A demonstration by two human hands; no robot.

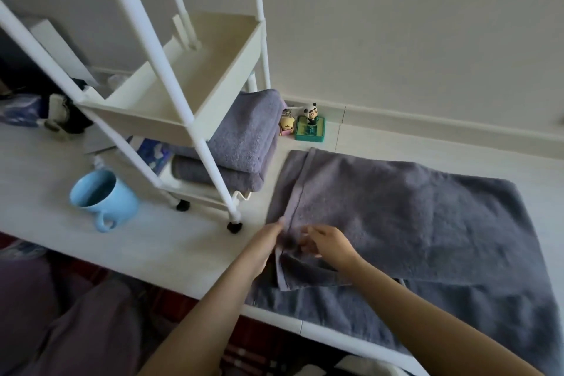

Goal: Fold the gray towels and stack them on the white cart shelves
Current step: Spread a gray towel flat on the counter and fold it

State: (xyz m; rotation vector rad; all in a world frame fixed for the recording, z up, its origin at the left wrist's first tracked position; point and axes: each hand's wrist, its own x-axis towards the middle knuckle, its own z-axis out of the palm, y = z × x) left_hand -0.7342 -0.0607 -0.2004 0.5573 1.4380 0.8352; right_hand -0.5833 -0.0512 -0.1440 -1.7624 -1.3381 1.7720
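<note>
Head view, looking down on a white table (171, 250) set against a pale wall. A large gray towel (412, 223) lies spread over the right half of the frame, folded over on itself, its lower edge hanging past the table's front rim. Both hands meet at the towel's left hemmed edge, just below the centre of the frame. The left hand (268, 241) has its fingers extended along the hem, touching the fabric; whether it pinches the edge I cannot tell. The right hand (326, 246) has its fingers curled onto the cloth beside the hem, apparently grasping a fold (the fingertips blur into the fabric).

A white cart (183, 94) stands in the upper left of the frame, its legs ending in black feet on the table. Its upper shelf is an open tray. On the lower shelf sit two folded gray towels (241, 143), one on the other, the top one bulkier.

Left of the cart's feet, a light blue mug (103, 195) rests tilted, handle toward the bottom of the frame. Against the wall, just right of the stacked towels, stand a small yellow bear figure (287, 125) and a panda figure (311, 114) on a green base.
</note>
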